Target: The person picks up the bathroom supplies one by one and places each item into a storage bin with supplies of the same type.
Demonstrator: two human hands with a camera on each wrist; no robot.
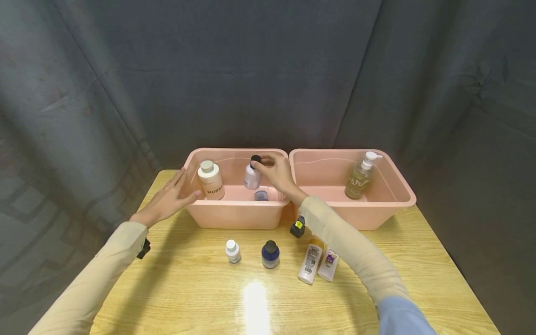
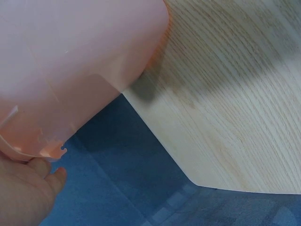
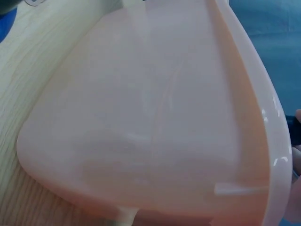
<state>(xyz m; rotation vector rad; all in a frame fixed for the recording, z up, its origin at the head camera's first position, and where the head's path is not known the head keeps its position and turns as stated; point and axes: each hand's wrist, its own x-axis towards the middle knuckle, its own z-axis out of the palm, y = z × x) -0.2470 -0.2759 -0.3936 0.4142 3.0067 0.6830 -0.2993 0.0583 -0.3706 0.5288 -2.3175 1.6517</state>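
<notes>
Inside the left pink tub (image 1: 234, 211), the right hand (image 1: 278, 174) pinches the black cap of a small pale bottle (image 1: 252, 177). The left hand (image 1: 167, 197) lies flat and open against that tub's outer wall. Only the head view shows the bottle; both wrist views show just tub wall (image 2: 70, 70).

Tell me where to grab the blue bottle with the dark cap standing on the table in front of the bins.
Probably best from above: the blue bottle stands upright on the table, short and round, with its dark cap on top. Pinch the body just under the cap. The small white bottle and the lying tubes stand apart on either side, so fingers have room.
</notes>
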